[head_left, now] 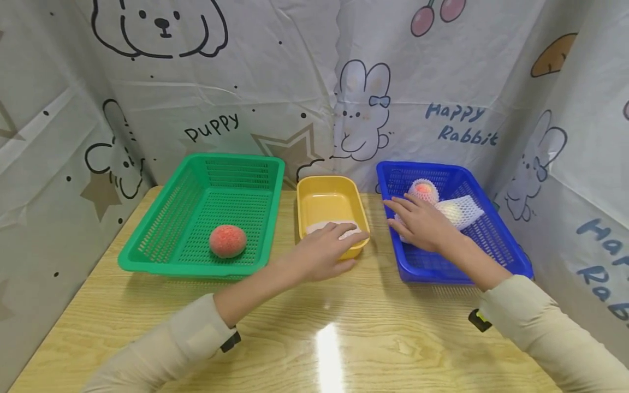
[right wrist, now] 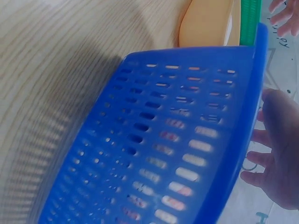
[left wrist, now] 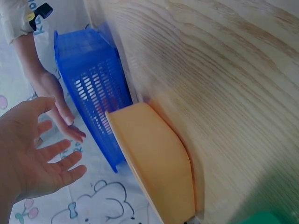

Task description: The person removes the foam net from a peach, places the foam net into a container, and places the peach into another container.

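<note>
My left hand (head_left: 326, 251) hovers over the near end of a yellow tub (head_left: 329, 185), fingers spread and loosely bent. In the left wrist view the left hand (left wrist: 42, 154) holds nothing. A whitish foam net (head_left: 319, 225) lies in the tub, partly hidden by that hand. My right hand (head_left: 422, 224) reaches over the left side of a blue basket (head_left: 496, 229), fingers extended. Inside are a reddish fruit in a foam net (head_left: 423, 190) and a pale fruit in a longer net sleeve (head_left: 464, 212). More white netting shows under the right hand, mostly covered.
A green basket (head_left: 162, 267) stands on the left with a bare red peach (head_left: 228, 241) in it. All three containers sit on a wood-grain table (head_left: 275, 349). Behind and beside them hangs a printed curtain (head_left: 290, 65).
</note>
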### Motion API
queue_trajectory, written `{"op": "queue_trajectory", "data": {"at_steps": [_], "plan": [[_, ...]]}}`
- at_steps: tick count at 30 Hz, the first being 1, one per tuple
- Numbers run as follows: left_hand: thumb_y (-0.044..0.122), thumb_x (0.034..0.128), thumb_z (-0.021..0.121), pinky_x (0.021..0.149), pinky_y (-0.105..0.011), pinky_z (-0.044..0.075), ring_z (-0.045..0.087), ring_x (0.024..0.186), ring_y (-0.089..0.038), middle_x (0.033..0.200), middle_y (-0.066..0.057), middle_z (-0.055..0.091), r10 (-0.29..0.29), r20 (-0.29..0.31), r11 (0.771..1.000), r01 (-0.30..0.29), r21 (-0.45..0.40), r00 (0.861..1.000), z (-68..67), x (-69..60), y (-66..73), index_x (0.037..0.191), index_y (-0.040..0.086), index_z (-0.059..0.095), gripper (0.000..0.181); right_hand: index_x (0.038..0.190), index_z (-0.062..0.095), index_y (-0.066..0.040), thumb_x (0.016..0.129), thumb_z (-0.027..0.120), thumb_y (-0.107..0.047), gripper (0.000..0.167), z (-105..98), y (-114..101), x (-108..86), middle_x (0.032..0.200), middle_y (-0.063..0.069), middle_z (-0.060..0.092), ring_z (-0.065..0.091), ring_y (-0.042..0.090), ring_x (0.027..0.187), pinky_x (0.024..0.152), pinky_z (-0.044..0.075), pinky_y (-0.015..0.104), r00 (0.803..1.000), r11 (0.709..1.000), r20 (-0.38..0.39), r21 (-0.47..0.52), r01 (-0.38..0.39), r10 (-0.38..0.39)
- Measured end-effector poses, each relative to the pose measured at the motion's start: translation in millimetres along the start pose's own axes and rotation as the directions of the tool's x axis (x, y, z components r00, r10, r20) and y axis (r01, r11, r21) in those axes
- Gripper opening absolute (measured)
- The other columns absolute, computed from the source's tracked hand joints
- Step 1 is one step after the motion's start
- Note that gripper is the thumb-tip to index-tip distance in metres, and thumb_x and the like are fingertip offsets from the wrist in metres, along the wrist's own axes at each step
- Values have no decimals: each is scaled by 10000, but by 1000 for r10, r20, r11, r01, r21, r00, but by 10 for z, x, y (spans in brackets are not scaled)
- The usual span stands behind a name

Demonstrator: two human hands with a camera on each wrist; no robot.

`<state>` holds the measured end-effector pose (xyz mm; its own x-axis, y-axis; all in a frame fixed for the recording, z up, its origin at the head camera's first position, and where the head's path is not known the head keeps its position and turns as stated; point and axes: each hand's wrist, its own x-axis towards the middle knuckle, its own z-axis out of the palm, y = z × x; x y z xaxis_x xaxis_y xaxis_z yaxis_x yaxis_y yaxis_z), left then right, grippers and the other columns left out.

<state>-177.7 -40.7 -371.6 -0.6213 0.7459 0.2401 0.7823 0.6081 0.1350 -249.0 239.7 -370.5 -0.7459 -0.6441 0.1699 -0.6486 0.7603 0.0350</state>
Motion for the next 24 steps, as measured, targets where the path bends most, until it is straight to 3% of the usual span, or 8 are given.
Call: {"op": "queue_trajectory", "data": {"at_steps": [8, 14, 24], "plan": [[352, 990, 627, 1002, -403, 488, 523, 1259, -278, 1451, -65, 516, 57, 18, 998, -58, 27, 998, 75, 112, 118, 1463, 239, 513, 500, 1467, 475, -20, 1080, 411, -315, 491, 50, 96, -45, 1443, 213, 500, 411, 416, 1350, 1134, 298, 549, 999, 1000, 26, 18, -22, 22], [346, 991, 632, 1052, -370, 444, 535, 1254, -254, 1431, -47, 546, 142, 12, 989, -143, 30, 990, 169, 189, 196, 1428, 223, 561, 459, 1470, 447, 12, 1091, 374, -290, 490, 64, 162, -75, 1453, 227, 480, 389, 420, 1365, 1143, 279, 541, 997, 997, 51, 52, -63, 60], [356, 994, 625, 1118, -325, 361, 505, 1299, -200, 1443, -5, 541, 213, 39, 976, -215, 48, 976, 332, 313, 298, 1446, 264, 542, 468, 1434, 481, 36, 1077, 423, -272, 475, 88, 260, -84, 1407, 256, 511, 425, 445, 1328, 1116, 310, 569, 994, 996, 80, 27, -81, 78]]}}
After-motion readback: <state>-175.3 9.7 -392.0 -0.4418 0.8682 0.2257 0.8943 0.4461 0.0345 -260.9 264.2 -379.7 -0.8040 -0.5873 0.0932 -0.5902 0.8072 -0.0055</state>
